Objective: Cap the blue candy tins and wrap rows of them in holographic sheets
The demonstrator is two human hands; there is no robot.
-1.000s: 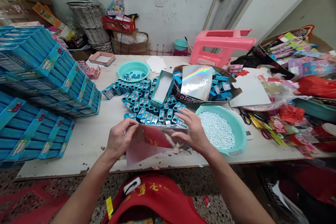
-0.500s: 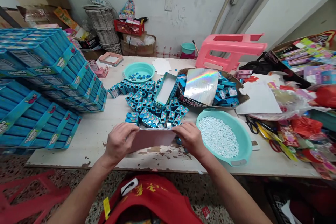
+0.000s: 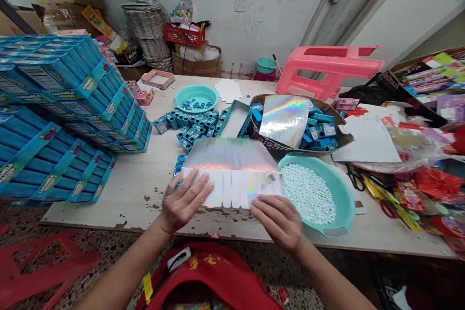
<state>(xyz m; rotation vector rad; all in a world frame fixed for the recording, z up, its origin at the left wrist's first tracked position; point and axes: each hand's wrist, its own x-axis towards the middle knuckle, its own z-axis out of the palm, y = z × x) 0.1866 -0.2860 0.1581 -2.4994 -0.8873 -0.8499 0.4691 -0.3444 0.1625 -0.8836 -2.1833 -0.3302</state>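
A shiny rainbow-tinted silver sheet (image 3: 236, 155) lies folded over the near part of the small blue boxes (image 3: 187, 138), with a row of slots along its front part. My left hand (image 3: 185, 201) rests on the sheet's left front with its fingers spread. At the right front, my right hand (image 3: 278, 218) touches the sheet with its fingers stretched out. Behind the sheet stands an open blue tray (image 3: 235, 121) with a white inside. Right of my right hand is a teal basin (image 3: 345, 203) of white pellets (image 3: 308, 193).
Stacked blue cartons (image 3: 83, 92) rise at the left. A teal bowl (image 3: 196, 93) holds small blue pieces. An open box of blue boxes (image 3: 316, 131) lies beside a pink stool (image 3: 327, 68). Scissors (image 3: 354, 178) and packets crowd the right side.
The sheet, earlier upright and pinched between both hands, now lies folded over the small boxes. Both hands have opened and moved down onto it.
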